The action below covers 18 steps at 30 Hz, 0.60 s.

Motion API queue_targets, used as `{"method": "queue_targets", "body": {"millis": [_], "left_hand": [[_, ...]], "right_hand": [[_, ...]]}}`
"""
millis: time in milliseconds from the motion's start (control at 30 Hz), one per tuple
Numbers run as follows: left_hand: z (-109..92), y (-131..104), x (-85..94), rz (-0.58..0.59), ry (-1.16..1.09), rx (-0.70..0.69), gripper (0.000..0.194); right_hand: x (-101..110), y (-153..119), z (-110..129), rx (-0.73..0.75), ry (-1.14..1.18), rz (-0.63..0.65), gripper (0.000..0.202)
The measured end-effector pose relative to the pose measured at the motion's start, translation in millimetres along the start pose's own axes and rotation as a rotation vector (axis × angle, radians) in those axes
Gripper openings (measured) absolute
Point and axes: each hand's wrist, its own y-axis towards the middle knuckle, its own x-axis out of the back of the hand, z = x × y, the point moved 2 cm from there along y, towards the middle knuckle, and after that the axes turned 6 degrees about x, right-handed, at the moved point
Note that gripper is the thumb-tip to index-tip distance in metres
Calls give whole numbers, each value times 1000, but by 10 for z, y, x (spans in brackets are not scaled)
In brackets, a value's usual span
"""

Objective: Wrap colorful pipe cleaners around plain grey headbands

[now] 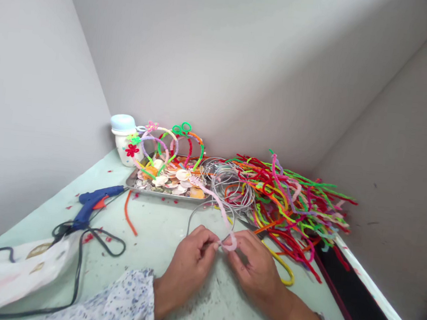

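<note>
A: At the near edge of the pale green table (161, 230), both hands meet. Left hand (188, 268) and right hand (254, 269) are closed together, fingertips pinching a pink pipe cleaner (218, 208) from either side.

B: Where does the pipe cleaner run?

A: From the pinch it curls into a small loop between the fingers, then rises back and left toward the metal tray (146, 190). A thin grey wire hoop (193, 216) lies on the table just behind the hands; whether it touches the pipe cleaner, I cannot tell.

B: Grip state?

A: Left thumb and forefinger clamped on the pipe cleaner; right likewise, at the loop. Neither hand is open.

B: Surroundings?

A: The tray holds seashells (170, 178), with pipe-cleaner-wrapped headbands (170, 143) standing behind them. A white jar (124, 144) with a blue lid stands left of the tray. A blue glue gun (94, 204) lies well left of the hands, its black cord (107, 243) looped on the table. A heap of mixed-colour pipe cleaners (293, 198) sits right of the tray, a coil of wire hoops (230, 181) beside it. A loose orange pipe cleaner (130, 217) lies between gun and hands. A white bag (10, 271) is at the near left.
</note>
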Motion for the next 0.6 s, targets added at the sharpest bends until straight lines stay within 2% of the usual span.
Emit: {"method": "queue_targets", "body": {"millis": [300, 467, 600], "left_hand": [[-27, -26, 7, 27, 58, -33, 18], [-37, -37, 11, 29, 70, -54, 17], [-40, -44, 1, 33, 84, -66, 18]], "right_hand": [[27, -38, 26, 4, -18, -55, 17], [11, -12, 13, 16, 87, 7, 19], [-17, -12, -10, -67, 154, 30, 15]]}}
